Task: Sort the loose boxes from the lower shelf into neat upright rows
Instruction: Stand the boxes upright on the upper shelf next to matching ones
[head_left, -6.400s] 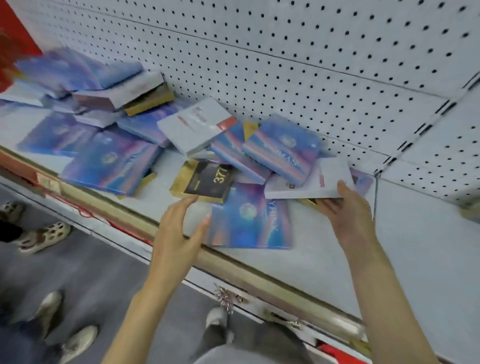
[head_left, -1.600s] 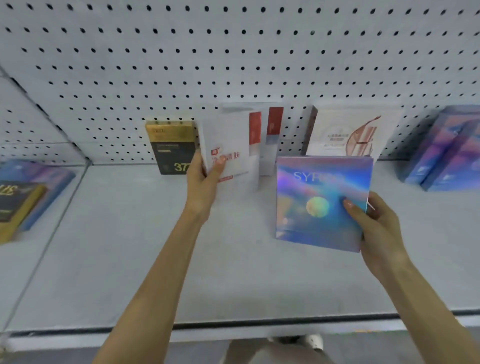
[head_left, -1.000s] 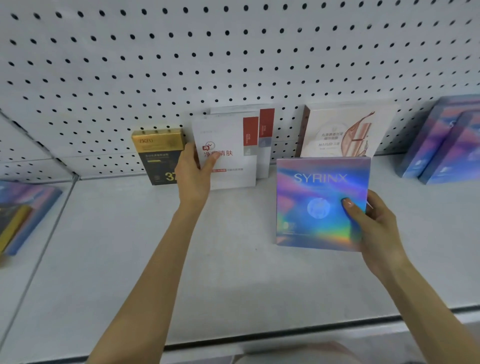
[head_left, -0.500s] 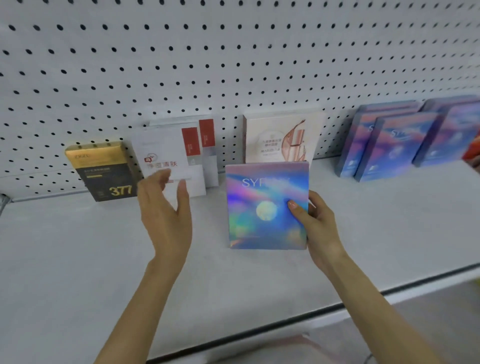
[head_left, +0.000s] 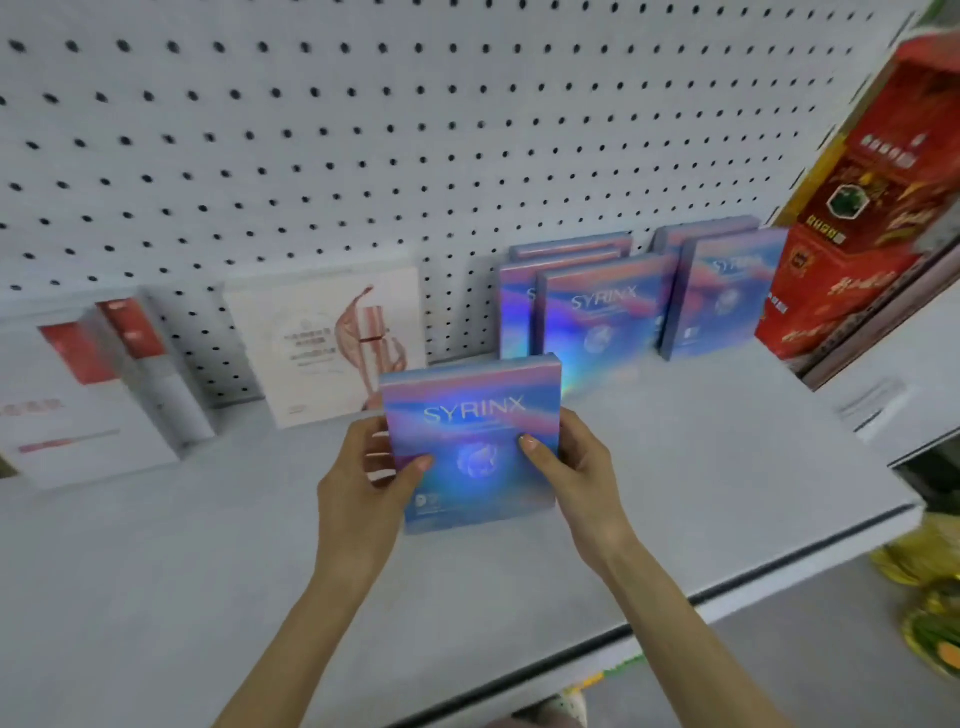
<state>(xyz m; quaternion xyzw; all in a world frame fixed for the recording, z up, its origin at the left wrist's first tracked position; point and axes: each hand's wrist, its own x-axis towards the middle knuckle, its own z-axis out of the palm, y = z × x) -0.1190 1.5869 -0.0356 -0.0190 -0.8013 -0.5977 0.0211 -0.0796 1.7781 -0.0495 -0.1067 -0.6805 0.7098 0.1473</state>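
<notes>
Box (head_left: 478, 441) marked SYRINX, upright over the shelf (head_left: 701, 467), is gripped by left hand (head_left: 363, 493) and right hand (head_left: 582, 467) at its side edges. More boxes (head_left: 608, 312) stand behind.

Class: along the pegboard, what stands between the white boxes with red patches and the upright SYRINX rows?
In the head view, a single cream box with a pink swirl stands there against the pegboard, apart from both groups.
</notes>
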